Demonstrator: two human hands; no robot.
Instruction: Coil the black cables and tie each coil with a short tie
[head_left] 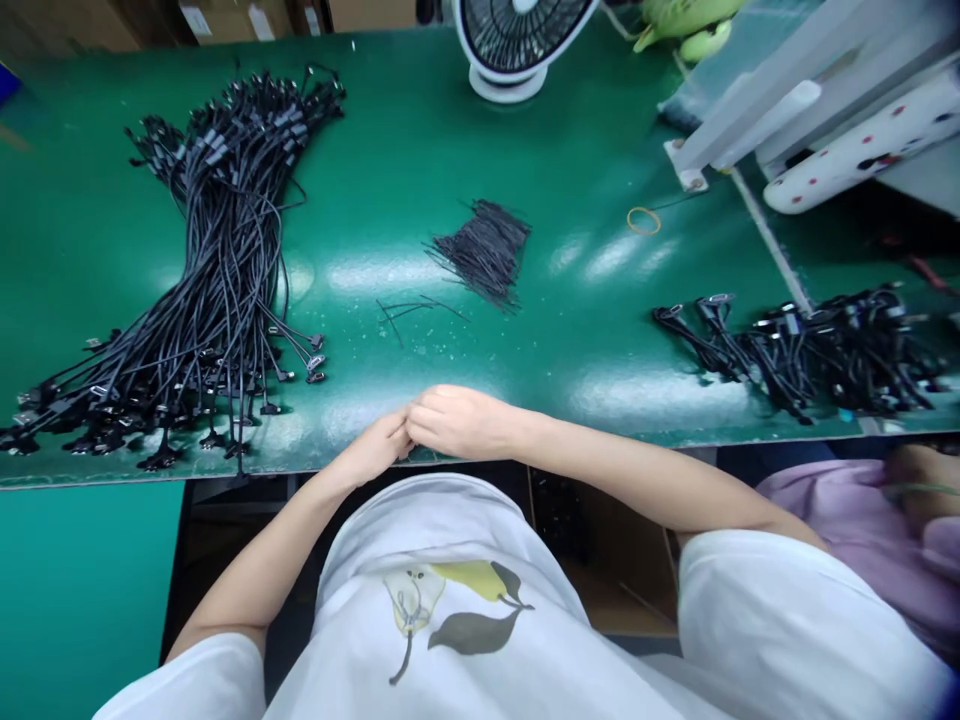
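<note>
At the front edge of the green table, my left hand [379, 448] and my right hand [461, 422] meet in front of my shirt. My right hand is closed, its fingers curled in against the left fingertips. My left hand is closed too, with its fingertips partly covered by the right. Whatever is between them, if anything, is hidden. Beyond them lie a few loose black ties [416, 308] and a pile of thin black ties [486, 252]. On the left spreads a big bundle of black cables [229, 235] with connectors at both ends.
A white fan [508, 85] stands at the back. On the right lie coiled black cables [817, 350], a yellow rubber band [643, 221] and a white metal frame [765, 100]. A person in a pink sleeve [840, 510] sits at right. Cardboard boxes [232, 20] line the far side.
</note>
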